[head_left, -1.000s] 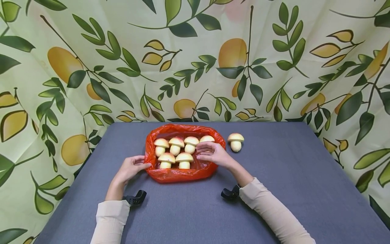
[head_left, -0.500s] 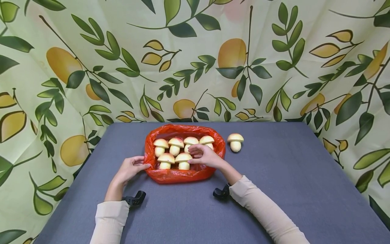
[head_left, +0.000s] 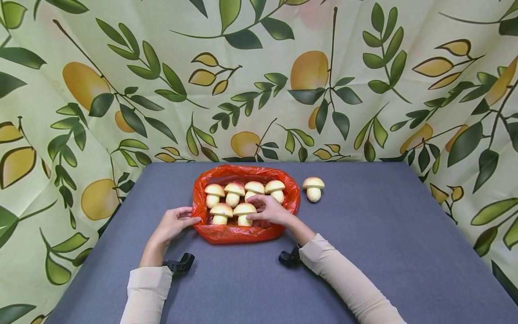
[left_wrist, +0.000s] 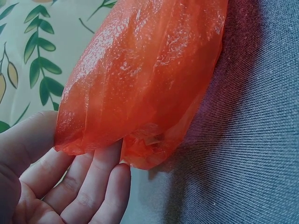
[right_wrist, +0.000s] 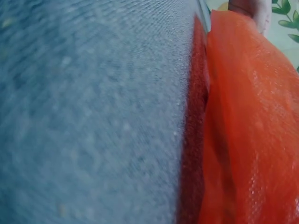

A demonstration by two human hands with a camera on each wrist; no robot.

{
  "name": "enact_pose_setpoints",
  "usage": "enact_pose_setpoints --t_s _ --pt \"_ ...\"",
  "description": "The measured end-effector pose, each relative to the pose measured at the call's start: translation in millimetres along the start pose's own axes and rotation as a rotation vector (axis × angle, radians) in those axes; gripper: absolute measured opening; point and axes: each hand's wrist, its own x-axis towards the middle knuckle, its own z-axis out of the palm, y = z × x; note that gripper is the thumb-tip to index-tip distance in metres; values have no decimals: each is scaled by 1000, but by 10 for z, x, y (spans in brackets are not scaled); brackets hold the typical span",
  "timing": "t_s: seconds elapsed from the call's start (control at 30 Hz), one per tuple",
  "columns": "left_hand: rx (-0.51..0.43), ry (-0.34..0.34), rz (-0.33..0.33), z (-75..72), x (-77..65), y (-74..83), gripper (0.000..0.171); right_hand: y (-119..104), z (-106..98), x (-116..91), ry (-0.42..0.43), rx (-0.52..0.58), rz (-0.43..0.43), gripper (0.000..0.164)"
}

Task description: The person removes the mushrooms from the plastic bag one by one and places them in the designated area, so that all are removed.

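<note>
In the head view, a red plastic bag (head_left: 238, 234) lies open on the table with its rim rolled out. Inside are several toy mushrooms in two rows, pale with reddish-tinged caps. My left hand (head_left: 173, 223) pinches the bag's left rim between thumb and fingers; the left wrist view shows this red film (left_wrist: 145, 70) close up. Reaching over the bag's right side, my right hand (head_left: 272, 209) holds the right-hand front mushroom (head_left: 244, 209), thumb at its stem and fingers behind the cap. The fingers partly cover a back-row mushroom (head_left: 255, 186).
One more toy mushroom (head_left: 313, 189) stands on the dark grey table (head_left: 243, 288), just right of the bag. A leaf-and-fruit patterned cloth (head_left: 259, 58) hangs behind and along both sides. The right wrist view shows mostly tabletop and the bag's side, with part of a hand at the top.
My right hand has moved left and slightly down, from the right-hand back mushroom to the right-hand front one, which it now grips. The left hand stays at the bag's rim.
</note>
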Motion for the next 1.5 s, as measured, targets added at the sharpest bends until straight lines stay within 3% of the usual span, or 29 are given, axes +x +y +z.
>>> enact_pose_setpoints --t_s 0.57,1.17,1.5 --pt "-7 2 2 16 -4 16 47 9 31 37 -27 -139 106 50" --pt "15 5 -18 18 8 9 47 -16 1 7 18 -140 57 47" --pt "31 4 -21 -1 -16 12 47 -32 -21 -3 44 -117 95 48"
